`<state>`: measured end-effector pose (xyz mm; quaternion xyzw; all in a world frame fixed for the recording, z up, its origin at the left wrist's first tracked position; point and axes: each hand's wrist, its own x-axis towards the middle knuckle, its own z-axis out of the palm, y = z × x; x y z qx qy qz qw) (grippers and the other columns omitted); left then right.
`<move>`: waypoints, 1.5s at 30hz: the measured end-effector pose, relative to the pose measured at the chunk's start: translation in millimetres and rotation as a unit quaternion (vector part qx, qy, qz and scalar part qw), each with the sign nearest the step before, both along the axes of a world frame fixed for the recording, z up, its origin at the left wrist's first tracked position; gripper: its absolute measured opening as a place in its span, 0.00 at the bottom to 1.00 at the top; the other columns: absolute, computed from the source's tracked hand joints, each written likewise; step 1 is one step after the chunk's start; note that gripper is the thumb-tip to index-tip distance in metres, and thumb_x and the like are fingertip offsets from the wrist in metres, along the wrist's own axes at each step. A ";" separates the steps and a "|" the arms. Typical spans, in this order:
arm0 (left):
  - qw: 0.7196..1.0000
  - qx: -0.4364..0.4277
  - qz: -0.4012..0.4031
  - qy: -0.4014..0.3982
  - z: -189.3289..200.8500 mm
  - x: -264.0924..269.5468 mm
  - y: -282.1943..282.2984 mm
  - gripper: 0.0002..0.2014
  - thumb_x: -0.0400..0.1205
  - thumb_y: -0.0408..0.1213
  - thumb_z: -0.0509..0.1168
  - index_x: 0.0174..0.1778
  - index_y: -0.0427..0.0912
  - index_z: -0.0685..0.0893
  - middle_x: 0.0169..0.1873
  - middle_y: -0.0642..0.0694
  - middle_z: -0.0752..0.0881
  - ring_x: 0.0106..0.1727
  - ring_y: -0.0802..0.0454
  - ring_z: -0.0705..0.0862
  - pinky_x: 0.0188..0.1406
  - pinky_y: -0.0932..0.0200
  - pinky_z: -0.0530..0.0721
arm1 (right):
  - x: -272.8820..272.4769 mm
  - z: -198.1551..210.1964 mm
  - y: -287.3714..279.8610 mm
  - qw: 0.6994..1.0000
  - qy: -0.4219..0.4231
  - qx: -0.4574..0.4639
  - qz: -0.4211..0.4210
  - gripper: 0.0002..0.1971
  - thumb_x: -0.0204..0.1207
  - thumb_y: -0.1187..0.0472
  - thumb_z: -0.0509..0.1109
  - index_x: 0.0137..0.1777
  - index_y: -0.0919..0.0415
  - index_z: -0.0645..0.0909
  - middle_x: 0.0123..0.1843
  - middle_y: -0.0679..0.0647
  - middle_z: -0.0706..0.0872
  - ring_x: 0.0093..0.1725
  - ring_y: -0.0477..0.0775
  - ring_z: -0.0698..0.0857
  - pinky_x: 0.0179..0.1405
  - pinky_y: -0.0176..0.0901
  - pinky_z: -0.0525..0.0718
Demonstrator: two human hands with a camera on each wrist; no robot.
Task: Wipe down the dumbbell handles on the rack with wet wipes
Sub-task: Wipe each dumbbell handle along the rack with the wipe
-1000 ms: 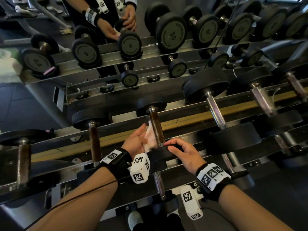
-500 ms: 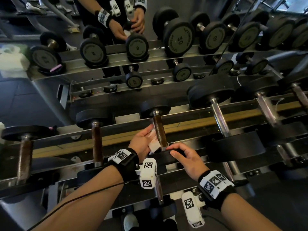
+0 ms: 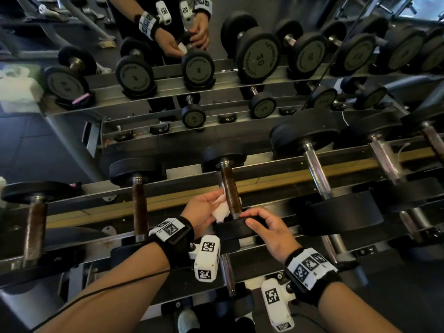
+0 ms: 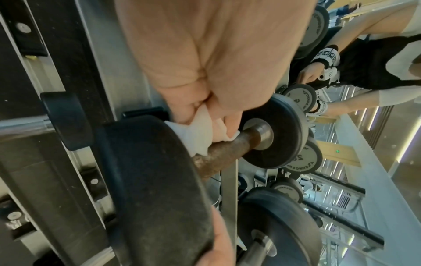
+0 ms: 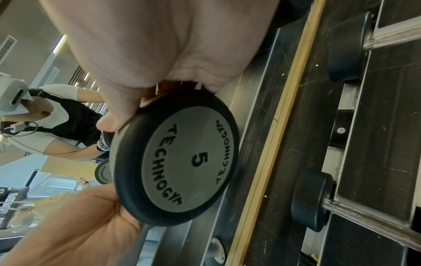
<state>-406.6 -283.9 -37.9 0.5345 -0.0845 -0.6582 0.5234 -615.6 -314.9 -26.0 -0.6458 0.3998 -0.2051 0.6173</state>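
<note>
1. While the left hand (image 3: 203, 207) curls round a white wet wipe (image 3: 221, 210), it presses that wipe against the left side of a rusty brown dumbbell handle (image 3: 230, 191), just above centre of the head view.
2. From the left wrist view, the wet wipe (image 4: 200, 131) is bunched between the fingers (image 4: 230, 122) and wrapped part-way over the handle (image 4: 227, 149), close to the near black weight head (image 4: 154, 189).
3. Over to the right hand (image 3: 269, 229): fingers bent over the top edge of that near weight head (image 3: 240, 230), thumb on the other side, a firm grip.
4. Right wrist view confirms it, the thumb (image 5: 118, 108) and palm clamp the rim of the disc (image 5: 175, 158), whose grey face reads "5".
5. That dumbbell lies across the rack rails (image 3: 168, 186) at centre frame, far head (image 3: 223, 157) towards the top of the picture.
6. To its left sit two more rusty-handled dumbbells (image 3: 140, 207); to its right, bigger ones with chrome handles (image 3: 317, 174).
7. Upper part of the frame: a second rack (image 3: 168, 78) of dumbbells, and another person's hands (image 3: 168, 44) on one at upper centre, wrist bands showing.
</note>
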 end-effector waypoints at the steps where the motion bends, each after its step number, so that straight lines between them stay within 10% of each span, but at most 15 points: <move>1: 1.000 -0.005 0.006 0.000 1.9 1.7 -3.4 0.16 0.87 0.29 0.60 0.56 0.49 0.91 0.50 0.43 0.93 0.49 0.50 0.93 0.38 0.58 0.90 | 0.1 -0.2 -0.1 1.000 0.004 0.000 -0.002 0.09 0.82 0.62 0.69 0.56 0.49 0.87 0.56 0.46 0.89 0.59 0.47 0.86 0.62 0.42 0.81; 7: 0.997 -0.033 0.058 -0.030 13.6 -0.1 -22.1 0.19 0.88 0.28 0.58 0.68 0.51 0.85 0.57 0.45 0.91 0.57 0.51 0.91 0.47 0.55 0.89 | -0.2 -0.2 -0.7 1.000 0.017 -0.005 0.000 0.08 0.82 0.61 0.69 0.57 0.49 0.87 0.57 0.47 0.88 0.61 0.47 0.85 0.65 0.46 0.80; 16: 0.998 -0.005 -0.047 -0.036 -1.0 1.1 0.0 0.19 0.87 0.25 0.56 0.57 0.52 0.87 0.44 0.52 0.94 0.46 0.55 0.93 0.36 0.60 0.89 | 1.1 3.3 0.9 1.000 0.020 -0.001 0.005 0.08 0.82 0.62 0.69 0.56 0.50 0.86 0.55 0.45 0.89 0.59 0.44 0.85 0.58 0.29 0.78; 27: 0.997 0.004 -0.052 -0.062 4.6 -4.2 -8.2 0.19 0.88 0.27 0.56 0.61 0.55 0.85 0.47 0.50 0.94 0.47 0.56 0.93 0.37 0.61 0.89 | 0.2 0.2 -1.0 0.999 0.028 -0.015 0.005 0.08 0.82 0.61 0.69 0.56 0.48 0.86 0.56 0.46 0.89 0.60 0.46 0.85 0.63 0.44 0.80; 37: 0.999 -0.004 0.001 -0.054 17.1 5.9 -17.9 0.24 0.88 0.21 0.53 0.75 0.46 0.79 0.63 0.43 0.88 0.63 0.49 0.87 0.53 0.52 0.88 | -1.2 0.3 -1.5 0.999 0.028 -0.010 0.013 0.09 0.83 0.59 0.68 0.56 0.44 0.86 0.57 0.44 0.88 0.59 0.45 0.85 0.62 0.44 0.81; 41: 0.990 0.019 -0.083 -0.109 10.6 -6.4 -9.9 0.28 0.86 0.20 0.52 0.71 0.56 0.80 0.55 0.53 0.92 0.63 0.52 0.86 0.60 0.47 0.86 | -1.8 -1.4 -1.8 1.000 0.019 -0.007 0.017 0.09 0.82 0.58 0.69 0.57 0.46 0.86 0.57 0.43 0.88 0.59 0.43 0.85 0.59 0.37 0.80; 45: 0.975 0.054 -0.169 -0.131 12.9 -2.3 -2.7 0.30 0.83 0.16 0.52 0.77 0.47 0.76 0.72 0.44 0.80 0.73 0.44 0.78 0.74 0.39 0.77 | -2.7 -2.7 -3.6 1.000 0.016 -0.006 0.025 0.08 0.83 0.57 0.68 0.58 0.45 0.86 0.58 0.45 0.88 0.60 0.46 0.85 0.60 0.39 0.81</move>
